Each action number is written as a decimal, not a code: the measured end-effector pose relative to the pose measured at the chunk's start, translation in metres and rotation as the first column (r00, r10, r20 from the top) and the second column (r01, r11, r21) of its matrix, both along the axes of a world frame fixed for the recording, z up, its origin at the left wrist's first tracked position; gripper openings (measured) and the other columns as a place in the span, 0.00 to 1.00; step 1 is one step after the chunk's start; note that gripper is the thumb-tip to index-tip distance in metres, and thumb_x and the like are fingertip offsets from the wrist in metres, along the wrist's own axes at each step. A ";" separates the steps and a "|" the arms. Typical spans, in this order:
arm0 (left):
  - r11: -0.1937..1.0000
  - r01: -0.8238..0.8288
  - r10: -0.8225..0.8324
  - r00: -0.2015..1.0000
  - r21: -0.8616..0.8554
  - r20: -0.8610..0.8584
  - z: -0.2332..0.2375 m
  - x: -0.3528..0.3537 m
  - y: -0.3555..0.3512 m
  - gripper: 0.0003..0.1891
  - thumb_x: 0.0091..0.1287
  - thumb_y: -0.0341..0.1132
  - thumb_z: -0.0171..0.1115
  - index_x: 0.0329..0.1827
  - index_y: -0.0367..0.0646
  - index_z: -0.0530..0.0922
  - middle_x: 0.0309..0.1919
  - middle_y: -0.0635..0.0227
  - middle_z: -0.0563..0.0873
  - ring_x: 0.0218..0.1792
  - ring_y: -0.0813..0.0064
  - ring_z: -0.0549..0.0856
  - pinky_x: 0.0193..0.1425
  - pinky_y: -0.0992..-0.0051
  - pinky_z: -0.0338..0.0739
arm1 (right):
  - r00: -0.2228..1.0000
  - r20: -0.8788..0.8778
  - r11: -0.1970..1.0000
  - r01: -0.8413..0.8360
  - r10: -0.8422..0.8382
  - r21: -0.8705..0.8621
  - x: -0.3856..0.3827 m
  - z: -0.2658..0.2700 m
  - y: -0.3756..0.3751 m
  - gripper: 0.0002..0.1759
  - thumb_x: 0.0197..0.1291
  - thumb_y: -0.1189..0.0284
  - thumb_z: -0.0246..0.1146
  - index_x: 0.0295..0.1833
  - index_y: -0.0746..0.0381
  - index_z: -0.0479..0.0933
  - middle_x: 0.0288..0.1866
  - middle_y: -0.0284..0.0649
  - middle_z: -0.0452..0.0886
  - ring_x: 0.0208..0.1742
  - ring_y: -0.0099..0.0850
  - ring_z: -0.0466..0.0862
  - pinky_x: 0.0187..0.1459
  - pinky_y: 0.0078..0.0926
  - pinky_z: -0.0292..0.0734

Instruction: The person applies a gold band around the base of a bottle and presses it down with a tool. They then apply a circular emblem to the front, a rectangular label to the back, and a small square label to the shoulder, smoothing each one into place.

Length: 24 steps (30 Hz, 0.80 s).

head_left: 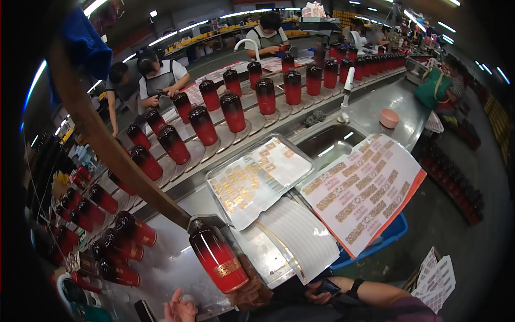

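Red bottle [217,252] leans on wooden rest [251,294], lower centre of frame. Likely glass: stiff, heavyish, slippery; best held round body, clear of gold label [226,268]. Left hand [179,308]: grip loosely spread, apparently empty; right hand [317,293]: closed round dark object [329,288].

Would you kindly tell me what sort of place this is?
Probably a bottle-decorating workshop: red-and-black bottles line a long conveyor-like track, and a sheet of labels lies beside the sink.

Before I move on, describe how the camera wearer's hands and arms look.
The right hand is ungloved, with a black band near the wrist and a dark purple sleeve higher up. The left hand looks ungloved too; no sleeve shows there.
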<state>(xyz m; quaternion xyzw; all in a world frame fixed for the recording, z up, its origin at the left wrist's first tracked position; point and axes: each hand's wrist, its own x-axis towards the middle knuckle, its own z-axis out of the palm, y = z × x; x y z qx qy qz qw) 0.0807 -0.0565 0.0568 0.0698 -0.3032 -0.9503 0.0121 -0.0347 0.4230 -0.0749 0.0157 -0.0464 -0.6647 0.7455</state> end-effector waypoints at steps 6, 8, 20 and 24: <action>0.960 -0.036 0.112 0.959 -0.278 0.262 0.050 -0.020 0.024 0.27 0.73 0.39 0.59 0.72 0.39 0.66 0.50 0.55 0.84 0.40 0.67 0.85 0.38 0.74 0.78 | 1.000 -0.009 0.998 0.019 -0.018 0.059 -0.002 0.013 0.000 0.28 0.76 0.49 0.47 0.40 0.66 0.69 0.20 0.30 0.65 0.15 0.17 0.64 0.16 0.13 0.60; 0.768 0.076 0.075 0.976 -0.636 0.206 0.069 -0.023 0.017 0.27 0.66 0.30 0.64 0.69 0.35 0.70 0.43 0.60 0.85 0.36 0.71 0.85 0.31 0.80 0.80 | 0.999 0.007 0.997 0.051 -0.051 0.057 0.001 0.011 0.003 0.28 0.76 0.49 0.46 0.41 0.66 0.69 0.20 0.31 0.64 0.15 0.17 0.63 0.16 0.13 0.59; -0.573 -0.771 -0.458 0.584 -0.280 -0.670 0.201 -0.107 0.108 0.36 0.56 0.19 0.69 0.70 0.35 0.66 0.46 0.54 0.79 0.38 0.68 0.82 0.52 0.71 0.72 | 0.998 -0.024 0.995 0.057 -0.055 0.082 0.004 0.013 -0.003 0.28 0.77 0.49 0.44 0.41 0.65 0.69 0.21 0.32 0.64 0.15 0.17 0.63 0.18 0.14 0.60; -0.512 -0.757 -0.209 0.567 -0.405 -0.797 0.168 -0.121 0.115 0.28 0.56 0.18 0.69 0.62 0.37 0.75 0.54 0.49 0.79 0.37 0.64 0.83 0.42 0.71 0.79 | 0.995 -0.036 0.994 0.094 -0.093 0.045 0.008 0.005 -0.002 0.29 0.77 0.48 0.44 0.42 0.66 0.69 0.21 0.32 0.64 0.16 0.18 0.63 0.18 0.15 0.61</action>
